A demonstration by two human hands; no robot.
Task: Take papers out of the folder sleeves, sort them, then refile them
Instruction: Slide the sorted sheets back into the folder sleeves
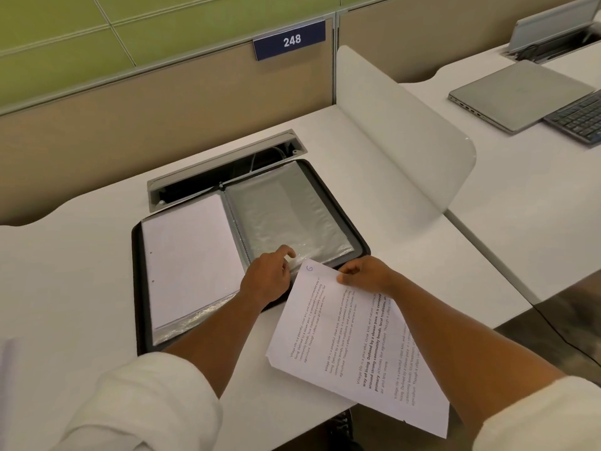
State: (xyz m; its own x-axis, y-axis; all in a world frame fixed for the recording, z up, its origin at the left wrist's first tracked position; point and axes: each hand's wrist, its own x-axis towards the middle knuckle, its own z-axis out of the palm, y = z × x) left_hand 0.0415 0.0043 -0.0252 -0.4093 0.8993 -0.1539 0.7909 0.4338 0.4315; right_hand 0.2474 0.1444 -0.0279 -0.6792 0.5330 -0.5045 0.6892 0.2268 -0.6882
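Observation:
A black folder (pixel 361 229) lies open on the white desk (pixel 81 271). Its left sleeve holds a blank white sheet (pixel 188 255); the right sleeve (pixel 286 206) looks clear, with no paper showing inside. My left hand (pixel 266 278) pinches the near edge of the right sleeve with thumb and fingers. My right hand (pixel 361 275) grips the top edge of a printed paper (pixel 351 346) marked "6" in the corner. This paper hangs over the desk's front edge, its top corner touching the sleeve opening by my left hand.
A cable tray (pixel 208 170) is sunk into the desk behind the folder. A frosted divider (pixel 406 131) stands to the right. Beyond it lie a shut laptop (pixel 517 96) and a keyboard (pixel 579 118). A paper edge (pixel 6 362) shows at far left.

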